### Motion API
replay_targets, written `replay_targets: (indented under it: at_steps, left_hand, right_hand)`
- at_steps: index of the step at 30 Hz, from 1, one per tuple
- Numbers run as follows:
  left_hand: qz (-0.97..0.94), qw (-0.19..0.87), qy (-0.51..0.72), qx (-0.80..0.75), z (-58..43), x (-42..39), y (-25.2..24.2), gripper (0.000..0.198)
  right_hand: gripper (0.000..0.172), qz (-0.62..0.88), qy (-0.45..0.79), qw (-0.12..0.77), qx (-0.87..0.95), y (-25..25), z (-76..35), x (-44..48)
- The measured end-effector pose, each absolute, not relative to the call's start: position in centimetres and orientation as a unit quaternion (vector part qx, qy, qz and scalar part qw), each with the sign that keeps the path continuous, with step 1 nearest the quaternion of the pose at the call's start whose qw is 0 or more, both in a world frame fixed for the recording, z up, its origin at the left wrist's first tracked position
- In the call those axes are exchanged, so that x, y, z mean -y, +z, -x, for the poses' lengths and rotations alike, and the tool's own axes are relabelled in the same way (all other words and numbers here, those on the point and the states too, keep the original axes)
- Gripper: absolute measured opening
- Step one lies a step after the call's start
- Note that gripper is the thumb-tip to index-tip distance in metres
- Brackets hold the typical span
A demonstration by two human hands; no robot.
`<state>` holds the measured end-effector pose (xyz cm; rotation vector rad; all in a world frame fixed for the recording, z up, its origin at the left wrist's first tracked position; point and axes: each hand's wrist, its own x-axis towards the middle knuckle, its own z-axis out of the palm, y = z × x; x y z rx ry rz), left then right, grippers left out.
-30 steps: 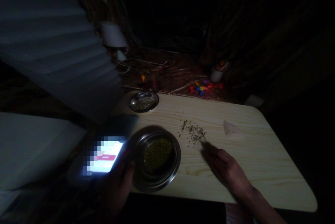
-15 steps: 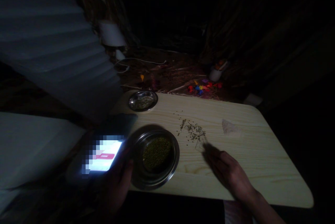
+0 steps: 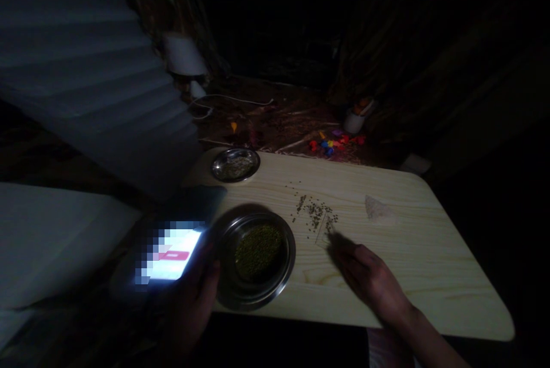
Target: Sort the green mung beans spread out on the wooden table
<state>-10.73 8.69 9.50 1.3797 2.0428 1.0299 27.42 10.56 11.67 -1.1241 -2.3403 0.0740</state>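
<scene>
A steel bowl [image 3: 286, 279] with green mung beans [image 3: 260, 250] in it stands at the table's front left. My left hand [image 3: 200, 290] is closed at the bowl's left rim, its fingers partly lost in the dark. To the right, my right hand [image 3: 372, 276] is pinched on a thin, see-through rectangular piece [image 3: 320, 236], whose outline shows faintly. Its far edge reaches the near side of some loose beans [image 3: 315, 210] scattered on the tabletop. A smaller steel dish [image 3: 235, 165] with pale contents, too dim to name, sits at the back left corner.
The light wooden table [image 3: 447, 276] has rounded corners. A brownish triangular patch [image 3: 378, 210] lies on its right half. Left of the bowl glows a screen [image 3: 176, 256]. Beyond the table are colourful small pieces [image 3: 330, 144], a white container [image 3: 354, 121] and a lamp [image 3: 184, 55].
My right hand has moved slightly left with the see-through piece, which now lies closer to the bowl. My left hand and the bowl have hardly moved.
</scene>
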Motion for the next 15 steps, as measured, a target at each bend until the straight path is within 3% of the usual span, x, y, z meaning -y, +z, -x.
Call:
replay_targets:
  at_steps: [15]
  left_hand:
    - [-0.473,0.265,0.349,-0.764,10.3,-9.0,10.5,0.094]
  right_hand:
    - [0.034,0.409,0.018,0.274,0.87,11.9,-26.3,-11.2]
